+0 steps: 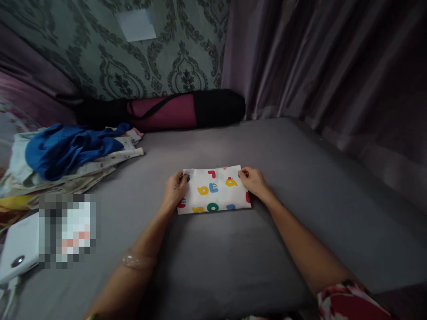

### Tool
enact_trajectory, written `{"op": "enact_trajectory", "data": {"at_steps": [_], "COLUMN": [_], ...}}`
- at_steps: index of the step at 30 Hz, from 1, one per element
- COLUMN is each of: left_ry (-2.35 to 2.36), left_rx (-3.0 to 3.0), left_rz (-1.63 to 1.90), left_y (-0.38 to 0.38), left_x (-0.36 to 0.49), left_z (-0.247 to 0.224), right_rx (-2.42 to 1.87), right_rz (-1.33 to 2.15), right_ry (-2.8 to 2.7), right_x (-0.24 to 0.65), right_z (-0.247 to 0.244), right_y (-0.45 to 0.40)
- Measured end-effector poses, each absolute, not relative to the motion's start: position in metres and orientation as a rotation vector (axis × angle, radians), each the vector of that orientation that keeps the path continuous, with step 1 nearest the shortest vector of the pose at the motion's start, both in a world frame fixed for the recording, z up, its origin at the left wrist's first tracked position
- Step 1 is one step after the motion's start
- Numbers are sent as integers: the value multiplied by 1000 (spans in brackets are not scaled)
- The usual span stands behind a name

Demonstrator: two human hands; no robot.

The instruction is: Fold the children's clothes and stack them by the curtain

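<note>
A white cloth point(220, 195) printed with coloured letter shapes is folded into a flat rectangle at the middle of the grey bed surface point(213, 258). At its upper left corner, my left hand point(176, 189) pinches the edge between thumb and fingers. My right hand point(252, 180) grips the upper right corner in the same way. The cloth lies spread between both hands, its near edge free.
Crumpled clothes with a blue garment point(75, 149) on top lie at the left. A white device point(22, 244) with cables sits at the near left, beside a blurred patch. Along the wall rests a black and maroon long bag point(167, 111). Curtains point(283, 58) hang at the right.
</note>
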State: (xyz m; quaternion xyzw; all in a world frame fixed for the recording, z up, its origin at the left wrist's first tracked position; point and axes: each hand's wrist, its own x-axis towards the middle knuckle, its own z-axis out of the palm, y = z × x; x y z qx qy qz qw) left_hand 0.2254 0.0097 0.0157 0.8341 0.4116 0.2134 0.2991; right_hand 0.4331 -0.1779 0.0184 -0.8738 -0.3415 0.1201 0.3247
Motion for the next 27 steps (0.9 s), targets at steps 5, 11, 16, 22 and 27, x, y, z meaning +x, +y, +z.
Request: {"op": "enact_trajectory", "data": {"at_steps": [5,11,16,22,27], "left_ry": [1214,1092,1103,1315,1345], "left_rx": [2210,2310,2469,2563,2524], "left_rz": [513,573,496,267,338], "left_y": [4,3,1,-8,-10], "left_x": [222,217,215,221,220], "left_z": [19,9,4,14,14], "right_rx": [-2592,-2704,-2773,-2786,-2754], "right_rz": [188,151,184,205,202], "right_ry": [-993,-1007,-992,-968,-916], "right_x": [421,409,405,405,411], "right_z": [23,31,35,34,31], "right_y": [-176,-178,-177,-173,-173]}}
